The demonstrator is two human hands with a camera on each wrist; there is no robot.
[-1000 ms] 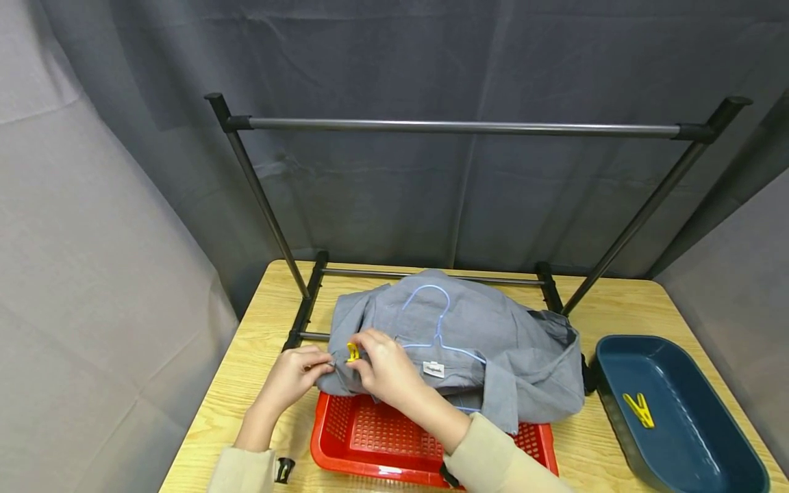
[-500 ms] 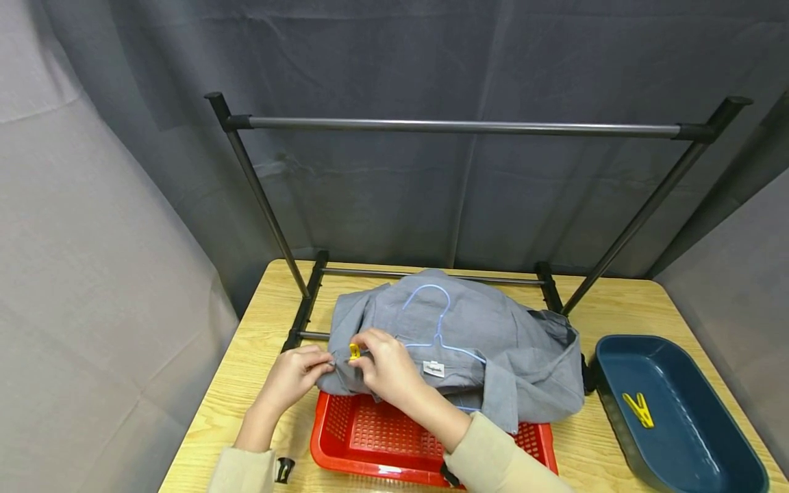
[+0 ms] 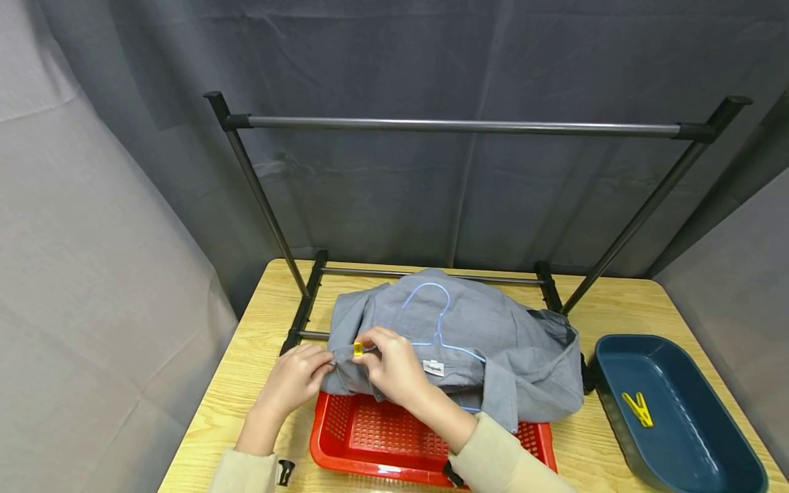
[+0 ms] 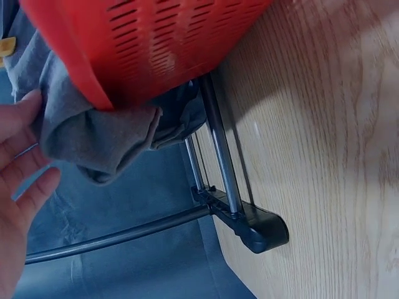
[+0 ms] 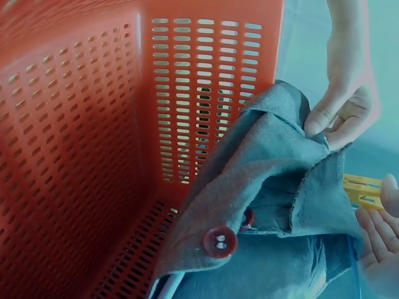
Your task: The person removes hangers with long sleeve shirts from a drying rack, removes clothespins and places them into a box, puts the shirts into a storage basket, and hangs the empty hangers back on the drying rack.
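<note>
A grey shirt (image 3: pixel 474 318) lies over the back of a red basket (image 3: pixel 382 471), with a light-blue wire hanger (image 3: pixel 441 322) in its collar. At the shirt's left shoulder my right hand (image 3: pixel 397 370) pinches a yellow clothespin (image 3: pixel 357 349) between thumb and fingers. In the right wrist view the clothespin (image 5: pixel 363 192) stands at the cloth's edge; whether it bites the cloth or hanger I cannot tell. My left hand (image 3: pixel 292 380) pinches the shirt's left end between thumb and index finger, also visible in the right wrist view. Red buttons (image 5: pixel 219 241) show there.
A black and grey clothes rack (image 3: pixel 462 126) stands behind the shirt on the wooden table (image 3: pixel 253 335). To the right is a dark blue tub (image 3: pixel 684 383) holding another yellow clothespin (image 3: pixel 637 409). Grey curtains surround the table.
My right hand and the clothespin have shifted slightly to the right along the shirt's shoulder, and the clothespin has turned a little. My left hand stays at the shirt's end.
</note>
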